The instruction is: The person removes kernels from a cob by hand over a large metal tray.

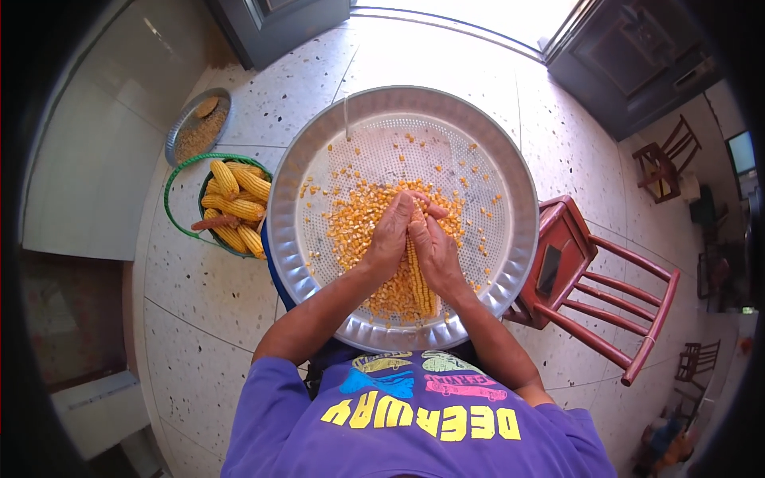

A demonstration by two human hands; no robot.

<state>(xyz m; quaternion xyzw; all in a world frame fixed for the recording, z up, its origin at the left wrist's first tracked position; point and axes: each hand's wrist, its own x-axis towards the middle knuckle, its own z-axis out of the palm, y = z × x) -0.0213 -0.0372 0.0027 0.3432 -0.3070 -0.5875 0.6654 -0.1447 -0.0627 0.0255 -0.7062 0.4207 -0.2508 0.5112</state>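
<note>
A large round metal sieve pan (520, 239) with a perforated bottom rests over the lap. Loose yellow corn kernels (352, 218) are heaped around its middle, with others scattered outwards. Both hands meet over the heap, closed around a partly stripped ear of corn (421, 281), whose lower part still bears rows of kernels. My left hand (391, 230) grips it from the picture's left side, fingers partly hidden. My right hand (439, 248) holds it from the other side, thumb along the cob.
On the floor at left stands a green-handled basket (170, 194) of corn ears (236, 206), a bare reddish cob (215, 222) on top. Beyond it is a metal tray (171, 140) of grain-like material. A red wooden chair (627, 305) at right bears a dark flat object (548, 270).
</note>
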